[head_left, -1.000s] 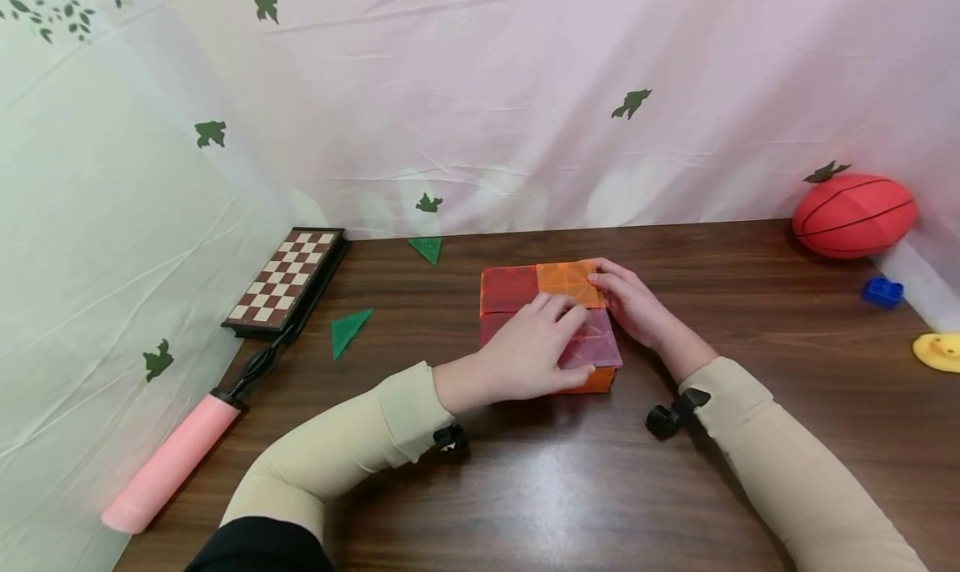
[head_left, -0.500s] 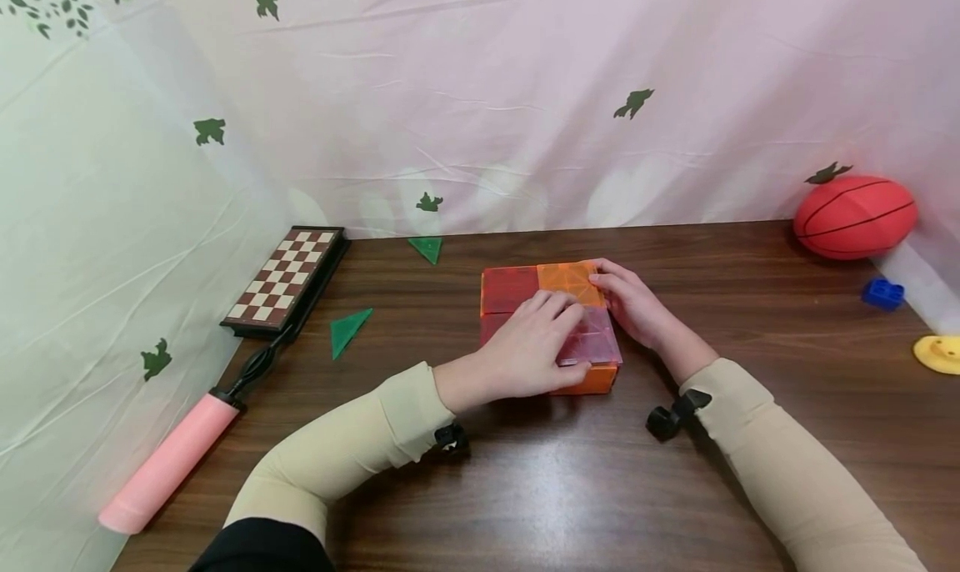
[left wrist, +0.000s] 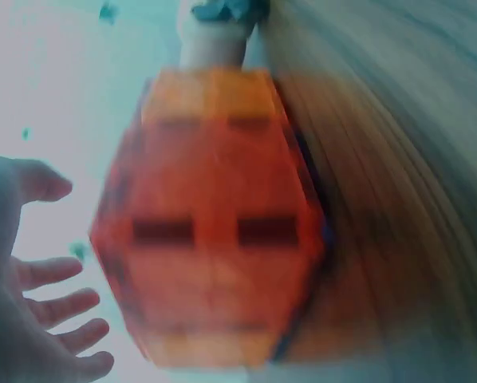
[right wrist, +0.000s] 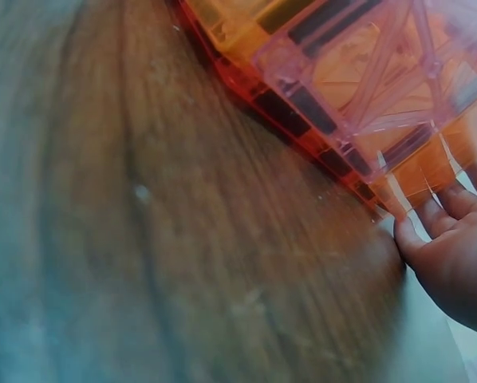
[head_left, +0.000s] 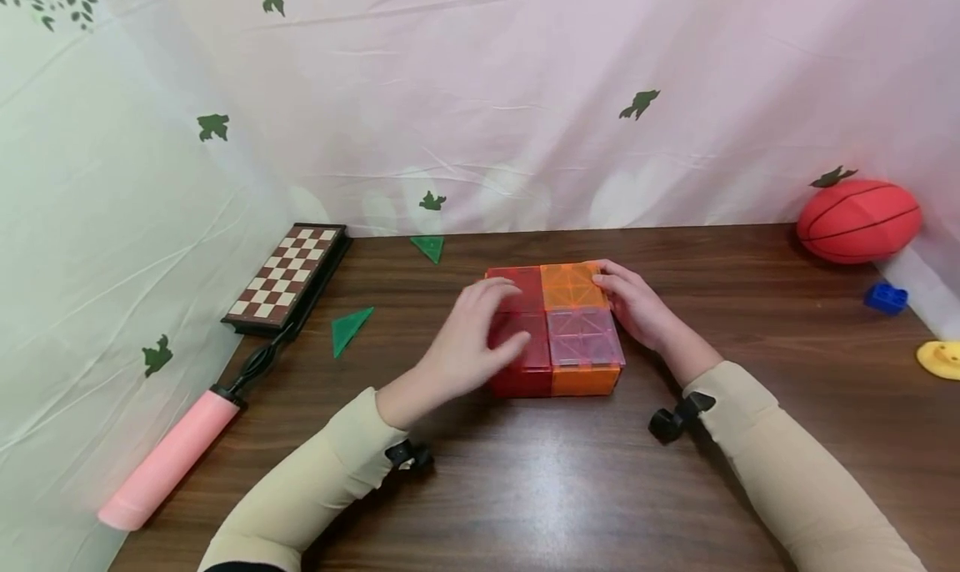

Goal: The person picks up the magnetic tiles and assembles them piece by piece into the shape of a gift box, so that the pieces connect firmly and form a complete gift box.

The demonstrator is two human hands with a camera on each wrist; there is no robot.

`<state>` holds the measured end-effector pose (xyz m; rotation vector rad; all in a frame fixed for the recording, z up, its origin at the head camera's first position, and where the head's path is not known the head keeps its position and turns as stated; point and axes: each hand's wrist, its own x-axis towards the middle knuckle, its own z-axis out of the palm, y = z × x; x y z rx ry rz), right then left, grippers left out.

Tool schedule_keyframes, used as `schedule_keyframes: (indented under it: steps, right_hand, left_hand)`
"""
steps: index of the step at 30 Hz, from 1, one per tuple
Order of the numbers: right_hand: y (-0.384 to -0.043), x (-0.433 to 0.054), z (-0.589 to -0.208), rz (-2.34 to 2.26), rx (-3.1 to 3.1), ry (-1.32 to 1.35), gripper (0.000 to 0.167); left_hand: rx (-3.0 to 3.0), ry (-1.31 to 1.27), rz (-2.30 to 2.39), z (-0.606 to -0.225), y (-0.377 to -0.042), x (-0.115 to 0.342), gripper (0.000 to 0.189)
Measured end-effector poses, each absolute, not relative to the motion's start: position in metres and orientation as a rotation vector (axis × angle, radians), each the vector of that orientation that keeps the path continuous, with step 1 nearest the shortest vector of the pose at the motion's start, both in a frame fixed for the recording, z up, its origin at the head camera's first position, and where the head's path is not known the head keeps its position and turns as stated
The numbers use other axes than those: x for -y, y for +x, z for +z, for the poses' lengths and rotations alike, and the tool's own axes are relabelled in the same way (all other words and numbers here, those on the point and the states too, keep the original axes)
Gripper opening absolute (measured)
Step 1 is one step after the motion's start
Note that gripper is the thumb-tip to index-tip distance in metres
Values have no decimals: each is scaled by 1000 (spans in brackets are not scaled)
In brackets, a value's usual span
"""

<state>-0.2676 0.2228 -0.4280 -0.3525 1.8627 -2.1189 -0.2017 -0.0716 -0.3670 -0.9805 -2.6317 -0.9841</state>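
A low box of translucent magnetic tiles [head_left: 585, 380] sits on the table, red on its left half and orange on its right. A lilac tile [head_left: 583, 338] lies on top at the front right. My left hand [head_left: 457, 347], fingers apart and lightly bent, is over the box's left side, holding nothing; its wrist view shows a gap between those fingers and the blurred red side. My right hand [head_left: 637, 305] holds the far right corner, thumb at the top edge. In the right wrist view the fingertips [right wrist: 410, 235] touch the orange wall.
Two green triangle tiles [head_left: 350, 330] lie to the left. Beyond them are a folding chessboard [head_left: 285, 276] and a pink-handled pump [head_left: 172, 455]. On the right are a red ball [head_left: 858, 222], a blue building brick [head_left: 887, 298] and a yellow toy [head_left: 939, 359].
My left hand has drawn back leftward off the lilac tile, uncovering it and the box's front. The right hand stays at the far right corner.
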Motion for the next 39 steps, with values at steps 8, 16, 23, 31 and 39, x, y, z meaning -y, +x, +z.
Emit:
schedule_keyframes:
  steps: [8,16,23,31,39]
  right_hand:
    - [-245,-231,-420,-1996,-1987,-318,61]
    - [-194,-244,-420,-1840,-2053,-469,65]
    - [-172,-246,-427,-1721,-2191,-571,93]
    - [-175,-250,-425,-1635,-2320,-494,82]
    - [-185,-264,-419,-1597,-2331,-361,62]
  left_hand:
    - [2643,-392,-1783,-392,-244,102,49]
    - [2444,-279,-2511,-416,-279,102,55]
    - [2463,-416,-2593,-420,-286,102,54]
    - [2510,-379,-2547,-418,-276,109,51]
    - [2530,-406,-2496,-416,-249,120,47]
